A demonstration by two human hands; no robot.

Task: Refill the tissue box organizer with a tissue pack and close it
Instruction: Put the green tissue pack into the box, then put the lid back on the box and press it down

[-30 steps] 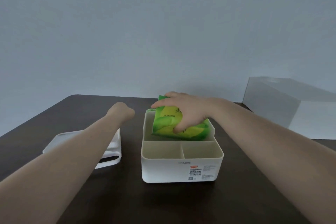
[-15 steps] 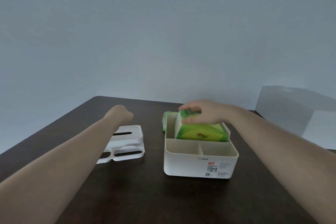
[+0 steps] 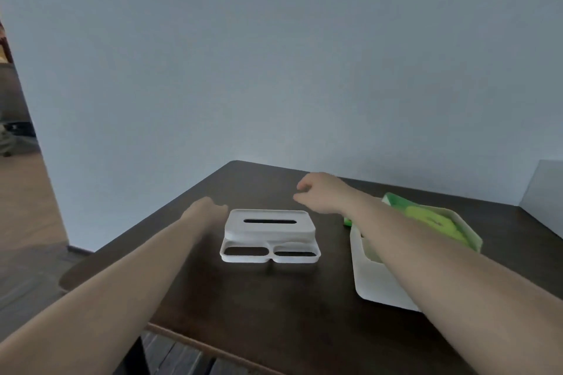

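Note:
The white organizer lid [image 3: 269, 234], with one long slot on top and two oval openings in front, lies on the dark table. My left hand [image 3: 207, 207] hovers at its left edge with fingers curled, holding nothing. My right hand [image 3: 320, 192] hangs above and right of the lid, fingers loosely bent and empty. The white organizer box [image 3: 373, 280] stands at the right, partly hidden by my right forearm. A green tissue pack [image 3: 432, 221] lies inside its back compartment. Another bit of green packaging [image 3: 347, 221] peeks out behind the box.
The dark wooden table [image 3: 274, 298] has its left edge and corner close to the lid. A pale grey box [image 3: 545, 192] stands at the far right. A plain wall rises behind the table, and floor shows at the left.
My right hand has let go of the tissue pack, which now rests in the box, and moved left toward the lid. The view has swung left, putting the lid in the middle.

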